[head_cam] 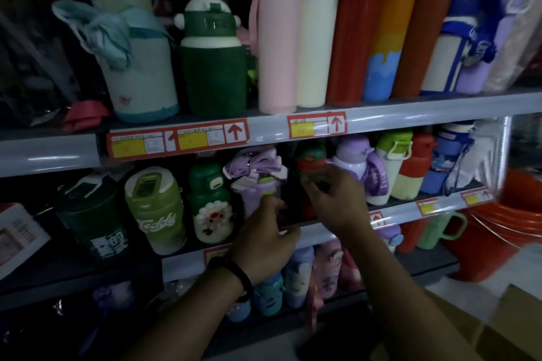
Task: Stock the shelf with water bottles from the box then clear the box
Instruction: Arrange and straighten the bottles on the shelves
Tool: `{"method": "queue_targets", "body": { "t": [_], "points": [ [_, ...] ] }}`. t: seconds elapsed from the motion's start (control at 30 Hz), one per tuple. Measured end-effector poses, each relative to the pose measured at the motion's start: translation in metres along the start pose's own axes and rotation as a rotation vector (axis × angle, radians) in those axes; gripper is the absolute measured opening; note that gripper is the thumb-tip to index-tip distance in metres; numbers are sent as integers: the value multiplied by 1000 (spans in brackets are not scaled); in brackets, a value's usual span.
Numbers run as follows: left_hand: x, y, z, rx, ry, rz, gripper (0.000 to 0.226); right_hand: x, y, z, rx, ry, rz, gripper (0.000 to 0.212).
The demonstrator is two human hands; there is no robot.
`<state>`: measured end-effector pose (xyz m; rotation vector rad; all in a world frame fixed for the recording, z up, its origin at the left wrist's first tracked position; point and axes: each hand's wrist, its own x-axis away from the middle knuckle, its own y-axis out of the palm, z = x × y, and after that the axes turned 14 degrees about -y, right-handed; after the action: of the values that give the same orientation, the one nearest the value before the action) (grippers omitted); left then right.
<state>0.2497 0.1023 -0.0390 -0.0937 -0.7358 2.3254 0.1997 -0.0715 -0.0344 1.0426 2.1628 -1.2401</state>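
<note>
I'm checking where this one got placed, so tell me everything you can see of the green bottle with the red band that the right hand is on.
The green bottle with the red band stands upright on the middle shelf, between a lilac wrapped bottle and a purple penguin-shaped bottle. It has a rounded dark green cap over a red collar; the body looks like plastic, mostly in shadow. The right hand has its fingers around the body below the collar. The lower part is hidden.

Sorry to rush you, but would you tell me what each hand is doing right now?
Left hand: closed around the purple bottle on the middle shelf.
Right hand: fingers closed on the green bottle with the red band.
</note>
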Motion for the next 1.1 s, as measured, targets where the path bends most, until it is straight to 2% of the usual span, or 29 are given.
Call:
{"method": "queue_targets", "body": {
  "t": [0.1,0.27,0.37,0.43,0.57,0.7,0.87,1.1],
  "points": [
    [-15,10,20,-55,-53,-68,45,-10,-13,31,82,88,8,23],
    [-48,26,33,8,-110,-86,77,-13,-17,57,146,94,-34,11],
    [-61,37,24,96,-117,-65,50,-1,-8,66,146,64,-38,12],
    [-71,45,16,136,-116,-76,48,5,-1,72,128,60,-38,17],
    [-75,56,13,133,-81,-15,95,11,9,68,71,117,-6,27],
    [-79,59,16,121,-49,36,121,14,22,61,-2,165,29,37],
    [-95,55,15,94,-84,46,122,16,31,55,-7,194,91,46],
    [-89,49,31,59,-89,91,108,15,35,60,-27,190,106,52]
  ]
}}
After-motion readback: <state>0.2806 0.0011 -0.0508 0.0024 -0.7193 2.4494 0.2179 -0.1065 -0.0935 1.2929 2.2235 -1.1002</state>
